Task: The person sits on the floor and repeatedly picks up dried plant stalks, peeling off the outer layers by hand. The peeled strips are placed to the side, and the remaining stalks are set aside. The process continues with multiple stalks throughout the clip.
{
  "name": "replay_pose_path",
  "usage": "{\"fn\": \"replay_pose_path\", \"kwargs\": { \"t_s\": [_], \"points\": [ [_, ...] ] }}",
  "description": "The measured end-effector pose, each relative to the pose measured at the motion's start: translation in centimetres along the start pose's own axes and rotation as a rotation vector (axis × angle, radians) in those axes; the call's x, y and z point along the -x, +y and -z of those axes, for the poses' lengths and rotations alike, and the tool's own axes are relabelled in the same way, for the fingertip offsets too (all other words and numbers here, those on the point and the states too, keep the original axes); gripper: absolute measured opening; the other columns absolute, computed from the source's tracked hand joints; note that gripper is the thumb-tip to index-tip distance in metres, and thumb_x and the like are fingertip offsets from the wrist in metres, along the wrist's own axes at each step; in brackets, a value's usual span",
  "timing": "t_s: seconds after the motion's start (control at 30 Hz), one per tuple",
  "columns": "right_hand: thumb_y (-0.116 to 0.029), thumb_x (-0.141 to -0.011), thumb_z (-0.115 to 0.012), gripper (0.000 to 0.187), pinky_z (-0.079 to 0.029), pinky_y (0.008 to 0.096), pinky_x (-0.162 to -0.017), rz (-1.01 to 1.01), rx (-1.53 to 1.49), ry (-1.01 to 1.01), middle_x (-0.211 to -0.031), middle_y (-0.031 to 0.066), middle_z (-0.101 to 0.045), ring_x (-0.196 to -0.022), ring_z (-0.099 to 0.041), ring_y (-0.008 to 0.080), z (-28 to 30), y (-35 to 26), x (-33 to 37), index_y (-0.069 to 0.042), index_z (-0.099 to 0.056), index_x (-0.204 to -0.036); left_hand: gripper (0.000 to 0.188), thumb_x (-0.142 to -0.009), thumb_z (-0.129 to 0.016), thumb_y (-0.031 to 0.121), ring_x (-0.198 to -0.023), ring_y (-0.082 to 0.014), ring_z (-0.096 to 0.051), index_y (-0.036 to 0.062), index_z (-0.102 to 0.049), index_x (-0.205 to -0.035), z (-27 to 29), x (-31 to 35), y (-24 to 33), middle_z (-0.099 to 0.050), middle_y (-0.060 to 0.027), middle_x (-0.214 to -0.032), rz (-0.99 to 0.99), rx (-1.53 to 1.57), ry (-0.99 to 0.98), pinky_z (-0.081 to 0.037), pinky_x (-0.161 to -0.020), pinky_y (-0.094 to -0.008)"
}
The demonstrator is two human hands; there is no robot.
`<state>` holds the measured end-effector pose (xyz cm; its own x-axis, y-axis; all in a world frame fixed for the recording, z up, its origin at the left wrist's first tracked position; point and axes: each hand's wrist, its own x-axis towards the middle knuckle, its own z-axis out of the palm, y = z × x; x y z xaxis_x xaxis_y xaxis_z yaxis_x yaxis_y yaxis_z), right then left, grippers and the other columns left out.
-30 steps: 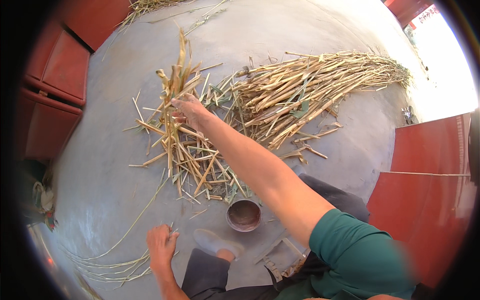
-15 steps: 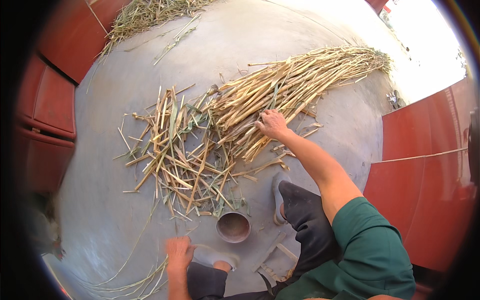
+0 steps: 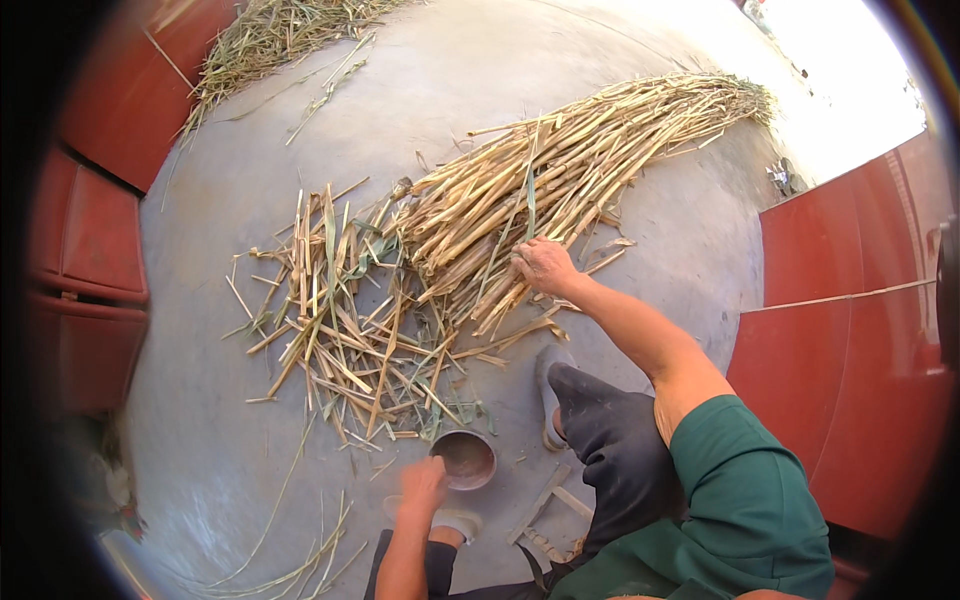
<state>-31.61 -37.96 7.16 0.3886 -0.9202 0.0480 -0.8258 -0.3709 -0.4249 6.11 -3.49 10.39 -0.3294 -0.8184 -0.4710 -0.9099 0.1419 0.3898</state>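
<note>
A large bundle of dry yellow stalks (image 3: 560, 170) lies across the floor, its cut ends towards me. My right hand (image 3: 543, 264) is at the near side of these ends, its fingers curled closed around a stalk; the fingertips are partly hidden. A green leaf strip (image 3: 531, 195) rises from beside that hand over the bundle. Smeared by motion, my left hand (image 3: 424, 484) is at the left edge of a small dark bowl (image 3: 468, 462); whether it touches the rim or holds anything, I cannot tell. The bowl's inside shows brown, with no clear contents.
Short cut stalk pieces (image 3: 350, 330) lie heaped left of the bundle. Long thin strips (image 3: 310, 560) lie at lower left. More straw (image 3: 270, 50) is piled at the far left. Red panels (image 3: 100, 230) stand on both sides. A wooden frame (image 3: 545, 505) lies beside my feet.
My left hand has moved right and slightly forward, from above the thin strips to the bowl's left edge. The right hand has shifted slightly nearer along the bundle. The view has tilted a little.
</note>
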Motion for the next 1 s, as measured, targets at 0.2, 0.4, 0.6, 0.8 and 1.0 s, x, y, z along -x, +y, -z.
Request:
{"fn": "replay_pose_path", "kwargs": {
  "t_s": [0.2, 0.4, 0.6, 0.8, 1.0],
  "points": [
    [-0.021, -0.089, -0.066, 0.036, -0.045, 0.0433, -0.102, -0.239, -0.019, 0.383, -0.12, 0.0159, -0.064, -0.117, -0.057, 0.035, 0.5, -0.8, -1.5, -0.007, -0.062, -0.122, 0.037, -0.077, -0.08, 0.029, -0.088, -0.0349, -0.07, 0.0064, -0.063, -0.101, -7.0, -3.6, 2.5, -0.069, -0.0155, -0.095, 0.136, -0.017, -0.094, -0.055, -0.073, -0.0464],
    [-0.023, -0.087, -0.068, 0.034, -0.047, 0.044, -0.098, -0.427, 0.057, 0.3, -0.115, 0.0166, -0.064, -0.112, -0.059, 0.0361, -0.8, 1.3, -1.7, -0.006, -0.065, -0.117, 0.03, -0.073, -0.08, 0.021, -0.087, -0.0308, -0.07, 0.0092, -0.062, -0.094, -10.5, -5.3, 3.2, -0.067, -0.0131, -0.094, 0.148, -0.196, 0.009, -0.055, -0.071, -0.0431],
    [-0.015, -0.087, -0.063, 0.024, -0.049, 0.0444, -0.092, -0.285, 0.018, 0.447, -0.104, 0.0162, -0.067, -0.104, -0.061, 0.0365, 0.5, 1.1, -3.7, -0.006, -0.069, -0.109, 0.028, -0.069, -0.076, 0.009, -0.084, -0.0286, -0.069, 0.0103, -0.063, -0.093, -12.1, -5.2, 1.7, -0.066, -0.0113, -0.091, 0.138, -0.21, -0.076, -0.054, -0.069, -0.0418],
    [-0.013, -0.09, -0.058, 0.023, -0.046, 0.0438, -0.095, -0.198, 0.082, 0.403, -0.112, 0.0108, -0.07, -0.108, -0.062, 0.0339, 0.5, -0.2, -8.9, -0.008, -0.071, -0.107, 0.033, -0.065, -0.078, 0.01, -0.083, -0.0271, -0.068, 0.0107, -0.063, -0.094, -12.8, -4.9, 2.2, -0.064, -0.0095, -0.09, 0.099, -0.197, -0.03, -0.054, -0.07, -0.0397],
    [-0.013, -0.085, -0.058, 0.019, -0.052, 0.044, -0.085, -0.115, 0.375, 0.015, -0.102, 0.0116, -0.071, -0.1, -0.065, 0.0321, -0.5, 1.1, -12.6, -0.005, -0.072, -0.094, 0.038, -0.063, -0.081, 0.011, -0.086, -0.0269, -0.067, 0.0112, -0.062, -0.096, -12.5, -5.5, 2.5, -0.063, -0.0087, -0.094, 0.224, -0.235, 0.021, -0.054, -0.07, -0.0385]
  ]
}}
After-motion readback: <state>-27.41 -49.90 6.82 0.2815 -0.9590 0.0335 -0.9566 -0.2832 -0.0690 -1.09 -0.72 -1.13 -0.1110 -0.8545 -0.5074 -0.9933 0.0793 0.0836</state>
